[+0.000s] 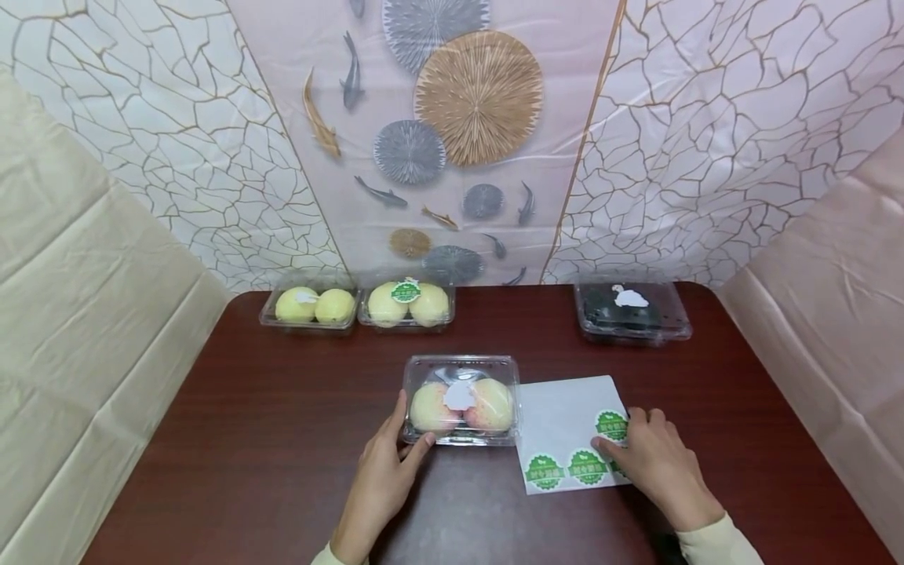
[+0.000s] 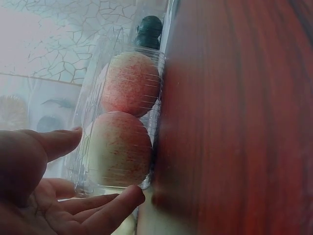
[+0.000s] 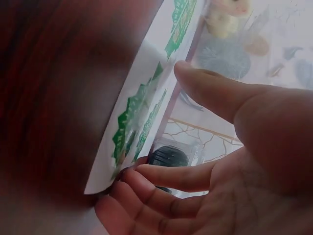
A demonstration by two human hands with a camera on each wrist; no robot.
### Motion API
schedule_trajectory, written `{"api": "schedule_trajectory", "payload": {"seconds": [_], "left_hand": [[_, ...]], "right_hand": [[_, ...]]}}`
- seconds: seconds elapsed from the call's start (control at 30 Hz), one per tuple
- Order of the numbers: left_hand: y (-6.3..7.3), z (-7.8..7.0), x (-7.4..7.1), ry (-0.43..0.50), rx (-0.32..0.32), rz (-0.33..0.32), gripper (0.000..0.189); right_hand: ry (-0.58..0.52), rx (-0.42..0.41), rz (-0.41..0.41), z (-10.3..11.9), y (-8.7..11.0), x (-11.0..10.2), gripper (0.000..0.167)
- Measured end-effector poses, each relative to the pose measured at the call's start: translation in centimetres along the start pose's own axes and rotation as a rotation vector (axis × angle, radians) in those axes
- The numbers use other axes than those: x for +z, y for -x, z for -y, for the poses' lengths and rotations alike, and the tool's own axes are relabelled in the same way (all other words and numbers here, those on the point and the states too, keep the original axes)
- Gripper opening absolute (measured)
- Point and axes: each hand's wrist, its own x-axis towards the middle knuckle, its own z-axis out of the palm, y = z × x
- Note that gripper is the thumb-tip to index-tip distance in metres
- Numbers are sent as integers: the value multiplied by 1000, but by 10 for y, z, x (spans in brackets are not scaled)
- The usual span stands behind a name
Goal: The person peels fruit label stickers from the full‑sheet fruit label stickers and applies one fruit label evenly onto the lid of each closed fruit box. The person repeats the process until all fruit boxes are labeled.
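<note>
A clear plastic box (image 1: pixel 462 365) with two pink-flecked peaches (image 2: pixel 131 83) inside stands near the middle of the table; a white patch marks its lid. My left hand (image 1: pixel 384 471) touches its near left corner, thumb at the front and extended fingers (image 2: pixel 115 210) along the left end. To the right lies a white sheet (image 1: pixel 565 412) bearing several round green stickers (image 1: pixel 588 466). My right hand (image 1: pixel 660 463) grips this sticker sheet at its right edge, thumb over a sticker and curled fingers (image 3: pixel 139 188) at the edge. The hand hides the sheet's near right corner.
At the back left stand two clear boxes of yellow fruit (image 1: pixel 315 304), the right one bearing a green sticker (image 1: pixel 406 292). A clear box with dark contents (image 1: pixel 621 314) stands at the back right. Patterned cloth (image 1: pixel 452 157) rises behind the dark red table (image 1: pixel 282 439).
</note>
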Motion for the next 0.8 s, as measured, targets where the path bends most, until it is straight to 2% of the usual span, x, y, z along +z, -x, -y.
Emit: {"api": "schedule_trajectory", "payload": {"seconds": [0.27,0.4,0.57,0.7,0.8], "left_hand": [[-1,1,0,-23,-7,5,76],[0,0,-1,-31,-1,6,76],[0,-1,-2,-52,-10,10,76],[0,-1,-2,-68,-16,4,76],[0,-1,-2,-65,-14,-13,76]], "right_hand": [[-14,34,2,2,-3,7,92],[-79,50,2,1,-3,7,90],[-218,51,17,-4,-1,7,95],[-354,-39,-37,-10,2,5,98],[-651,-110,-34,-12,8,3,90]]}}
